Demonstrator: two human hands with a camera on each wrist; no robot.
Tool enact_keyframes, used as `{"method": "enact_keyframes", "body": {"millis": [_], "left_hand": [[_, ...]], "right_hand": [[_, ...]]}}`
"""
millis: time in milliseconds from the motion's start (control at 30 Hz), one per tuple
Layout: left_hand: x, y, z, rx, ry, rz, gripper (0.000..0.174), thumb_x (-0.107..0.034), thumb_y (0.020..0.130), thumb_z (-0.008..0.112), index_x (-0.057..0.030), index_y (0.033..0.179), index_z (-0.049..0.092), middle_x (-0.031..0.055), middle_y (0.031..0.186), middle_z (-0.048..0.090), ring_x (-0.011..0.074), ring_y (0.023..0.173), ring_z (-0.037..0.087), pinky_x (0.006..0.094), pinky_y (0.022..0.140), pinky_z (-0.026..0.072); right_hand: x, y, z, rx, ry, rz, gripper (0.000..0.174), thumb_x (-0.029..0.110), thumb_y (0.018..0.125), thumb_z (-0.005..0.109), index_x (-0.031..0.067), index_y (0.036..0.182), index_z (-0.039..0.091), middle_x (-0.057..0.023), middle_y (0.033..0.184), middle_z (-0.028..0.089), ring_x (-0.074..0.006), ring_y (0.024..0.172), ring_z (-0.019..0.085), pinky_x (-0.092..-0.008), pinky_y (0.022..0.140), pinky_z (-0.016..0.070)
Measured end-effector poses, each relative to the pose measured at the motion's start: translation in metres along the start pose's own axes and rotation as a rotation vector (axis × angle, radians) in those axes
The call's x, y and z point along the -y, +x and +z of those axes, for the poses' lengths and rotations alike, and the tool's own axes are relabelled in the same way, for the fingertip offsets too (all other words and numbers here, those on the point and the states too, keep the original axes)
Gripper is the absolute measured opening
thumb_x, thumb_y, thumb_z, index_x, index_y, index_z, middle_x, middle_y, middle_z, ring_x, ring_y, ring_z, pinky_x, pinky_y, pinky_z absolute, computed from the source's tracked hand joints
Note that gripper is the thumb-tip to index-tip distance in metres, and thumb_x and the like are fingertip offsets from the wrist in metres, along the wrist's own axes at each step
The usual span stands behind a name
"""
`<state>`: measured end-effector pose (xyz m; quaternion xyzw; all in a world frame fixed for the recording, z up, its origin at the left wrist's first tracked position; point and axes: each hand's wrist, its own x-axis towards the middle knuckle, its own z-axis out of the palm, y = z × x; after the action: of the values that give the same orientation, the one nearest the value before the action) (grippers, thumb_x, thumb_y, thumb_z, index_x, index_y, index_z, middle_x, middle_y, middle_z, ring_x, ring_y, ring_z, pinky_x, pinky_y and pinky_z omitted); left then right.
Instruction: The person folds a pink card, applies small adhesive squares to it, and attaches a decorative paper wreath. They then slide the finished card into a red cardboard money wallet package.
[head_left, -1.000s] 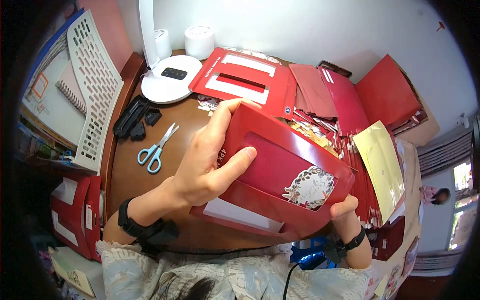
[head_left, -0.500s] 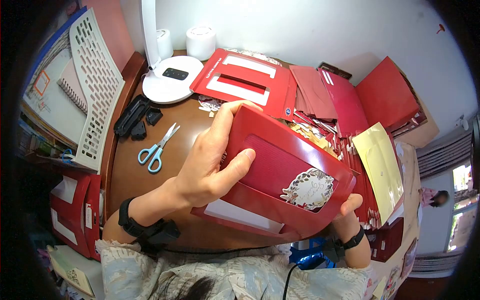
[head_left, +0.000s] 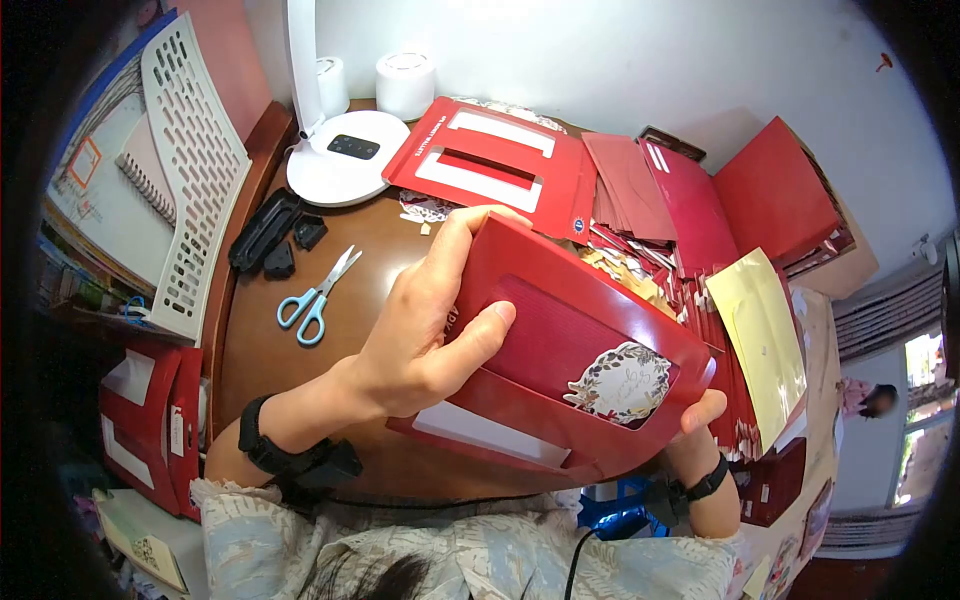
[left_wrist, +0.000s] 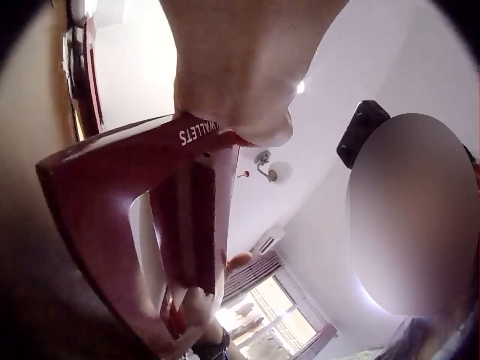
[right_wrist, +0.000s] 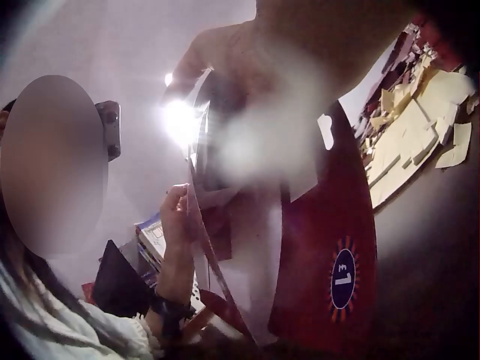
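A red cardboard packet point(head_left: 560, 300) with cut-out windows is held up above the desk, tilted. Through its upper window shows a dark red wallet point(head_left: 535, 335) with a white floral label point(head_left: 622, 383). My left hand point(head_left: 415, 330) grips the packet's left end, thumb across the front and fingers over the far edge. At the right end is my right hand point(head_left: 700, 420), its thumb up along the edge; in the head view its fingers are hidden by the packet. In the left wrist view the word WALLETS shows near my left hand.
Light blue scissors point(head_left: 318, 300) and black plastic pieces point(head_left: 268, 232) lie at left, near a white lamp base point(head_left: 345, 160). Behind the packet lies a flattened red card point(head_left: 490, 165). Red envelopes point(head_left: 630, 185), paper scraps and a yellow envelope point(head_left: 757, 340) fill the right side.
Hardly anything differs. The packet has shifted very slightly to the right and down, with both hands keeping their places on it.
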<state>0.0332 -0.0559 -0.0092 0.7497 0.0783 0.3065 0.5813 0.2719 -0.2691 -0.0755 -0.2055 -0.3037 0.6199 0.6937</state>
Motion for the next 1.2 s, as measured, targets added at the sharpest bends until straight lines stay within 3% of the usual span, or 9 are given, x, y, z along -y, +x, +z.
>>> {"method": "enact_keyframes", "body": {"millis": [133,200,333,433,500,700,967,1033,1200], "left_hand": [[0.001,0.0,-0.001,0.001,0.037,0.039,0.057,-0.013,0.089,0.054,0.0022,0.141,0.038,0.0152,0.127,0.053,0.0204,0.119,0.051,0.0353,0.107,0.0378],[0.0,0.0,0.0,0.001,0.055,0.049,0.057,-0.014,0.089,0.055,0.0024,0.141,0.038,0.0154,0.127,0.053,0.0206,0.119,0.051,0.0352,0.107,0.038],[-0.004,-0.001,0.001,-0.003,0.064,0.046,0.059,-0.015,0.088,0.055,0.0029,0.141,0.037,0.0158,0.127,0.053,0.0209,0.119,0.051,0.0351,0.106,0.0383],[-0.002,-0.001,0.002,0.001,0.031,0.019,0.059,-0.015,0.088,0.055,0.003,0.141,0.037,0.0156,0.126,0.053,0.0207,0.119,0.051,0.0352,0.106,0.0381],[-0.004,-0.001,0.002,-0.002,0.033,0.011,0.06,-0.015,0.088,0.055,0.0032,0.141,0.037,0.0155,0.126,0.053,0.0206,0.118,0.051,0.0352,0.106,0.0382],[-0.004,-0.002,0.003,-0.008,0.032,0.015,0.06,-0.015,0.087,0.054,0.0044,0.141,0.037,0.0158,0.125,0.052,0.0204,0.118,0.051,0.0352,0.106,0.0383],[0.001,-0.001,0.004,-0.01,0.05,0.075,0.056,-0.013,0.089,0.054,0.0045,0.139,0.036,0.0163,0.125,0.053,0.02,0.117,0.051,0.0351,0.105,0.0388],[0.009,0.0,0.003,-0.024,0.105,0.191,0.056,-0.005,0.09,0.058,0.005,0.14,0.035,0.0196,0.112,0.063,0.023,0.097,0.064,0.0346,0.087,0.0508],[0.008,0.0,0.002,0.004,0.059,0.193,0.056,-0.005,0.09,0.059,0.005,0.14,0.035,0.0193,0.113,0.062,0.0224,0.099,0.063,0.0344,0.088,0.0504]], "right_hand": [[0.001,0.002,-0.002,0.0,-0.044,0.0,0.103,0.011,0.054,0.072,-0.0035,0.151,0.04,-0.0245,0.146,0.053,-0.0393,0.13,0.056,-0.0527,0.112,0.0425],[0.002,0.005,-0.001,0.107,0.048,0.007,0.1,0.006,0.056,0.072,-0.0061,0.15,0.039,-0.0219,0.147,0.052,-0.0357,0.135,0.052,-0.047,0.115,0.0384],[0.004,0.003,0.002,0.049,0.079,0.044,0.099,0.006,0.055,0.072,-0.006,0.148,0.041,-0.0218,0.146,0.054,-0.0354,0.134,0.053,-0.0462,0.114,0.0399],[0.003,0.002,0.001,0.027,0.084,0.036,0.099,0.006,0.055,0.072,-0.0065,0.148,0.041,-0.0218,0.146,0.054,-0.0351,0.134,0.053,-0.0465,0.114,0.0397],[0.001,-0.003,-0.006,-0.033,0.007,0.005,0.101,0.014,0.054,0.071,-0.0043,0.149,0.041,-0.0239,0.144,0.055,-0.0391,0.127,0.058,-0.051,0.111,0.0444],[0.001,-0.005,-0.006,0.046,0.039,-0.036,0.099,0.007,0.061,0.077,-0.0087,0.15,0.036,-0.0268,0.146,0.051,-0.04,0.131,0.054,-0.0524,0.114,0.0397],[0.008,-0.023,-0.035,0.027,-0.062,-0.031,0.103,0.007,0.061,0.08,-0.0099,0.151,0.033,-0.0287,0.146,0.05,-0.042,0.132,0.053,-0.0538,0.113,0.0402],[0.008,-0.023,-0.034,0.025,-0.06,-0.046,0.104,0.007,0.061,0.08,-0.0099,0.151,0.032,-0.0291,0.146,0.05,-0.0425,0.132,0.053,-0.0541,0.113,0.0399],[0.001,-0.01,-0.011,0.048,0.004,-0.039,0.103,0.007,0.061,0.08,-0.0098,0.151,0.033,-0.0288,0.147,0.05,-0.042,0.133,0.052,-0.0536,0.113,0.0394]]}}
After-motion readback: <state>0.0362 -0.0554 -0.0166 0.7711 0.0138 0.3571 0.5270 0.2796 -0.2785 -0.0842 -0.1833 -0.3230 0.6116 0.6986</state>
